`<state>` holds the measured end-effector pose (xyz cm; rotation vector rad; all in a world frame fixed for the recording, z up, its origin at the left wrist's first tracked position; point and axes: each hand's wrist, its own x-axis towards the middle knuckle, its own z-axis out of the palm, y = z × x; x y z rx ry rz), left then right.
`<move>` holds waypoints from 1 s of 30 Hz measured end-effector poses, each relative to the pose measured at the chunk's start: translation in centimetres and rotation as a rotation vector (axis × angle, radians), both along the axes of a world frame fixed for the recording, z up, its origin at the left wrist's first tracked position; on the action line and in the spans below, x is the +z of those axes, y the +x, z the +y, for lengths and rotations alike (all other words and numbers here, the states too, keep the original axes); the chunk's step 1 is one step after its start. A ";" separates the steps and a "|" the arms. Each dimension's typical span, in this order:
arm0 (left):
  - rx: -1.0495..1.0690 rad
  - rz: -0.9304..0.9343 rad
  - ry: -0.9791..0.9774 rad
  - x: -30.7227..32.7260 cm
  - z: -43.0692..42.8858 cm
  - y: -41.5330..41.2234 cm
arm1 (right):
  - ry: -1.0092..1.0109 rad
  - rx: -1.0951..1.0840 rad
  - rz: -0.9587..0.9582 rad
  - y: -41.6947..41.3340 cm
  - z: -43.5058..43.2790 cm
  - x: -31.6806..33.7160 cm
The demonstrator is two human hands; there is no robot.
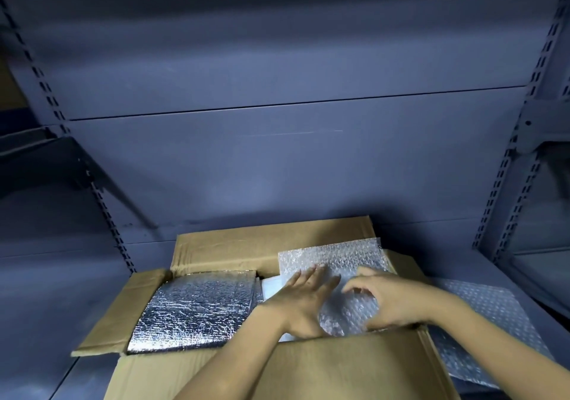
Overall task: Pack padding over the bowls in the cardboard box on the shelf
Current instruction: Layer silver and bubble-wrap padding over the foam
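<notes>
Two hands are set on the bubble wrap (339, 254) in the cardboard box (339, 368): left hand (305, 304) spread flat, right hand (394, 304) curled, bunching it. Padding is judged mid-tuck. Edges to be pressed down next.

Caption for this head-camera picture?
Left hand and right hand tuck bubble wrap into the cardboard box beside a silver foil pad.

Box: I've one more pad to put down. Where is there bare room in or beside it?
Bare shelf lies left of the box's left flap. Inside, only a narrow gap between foil pad and wrap shows. The right half is crowded: left hand and right hand on the wrap, a spare sheet on the shelf beyond.
</notes>
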<state>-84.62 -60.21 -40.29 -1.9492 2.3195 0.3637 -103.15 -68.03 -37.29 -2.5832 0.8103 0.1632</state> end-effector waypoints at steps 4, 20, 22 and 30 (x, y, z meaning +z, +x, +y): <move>0.009 -0.057 0.052 0.7 -0.4 -0.8 | -0.158 0.003 0.205 0.3 -0.8 -0.1; 0.081 -0.194 0.204 -0.5 -1.8 -1.9 | -0.185 0.095 0.565 1.9 -2.4 0.3; 0.081 -0.187 0.205 -0.4 -1.8 -1.9 | -0.181 0.133 0.571 1.6 -2.6 1.0; 0.067 -0.231 0.198 -0.7 -2.1 -2.2 | -0.266 0.175 0.662 1.7 -2.8 -0.2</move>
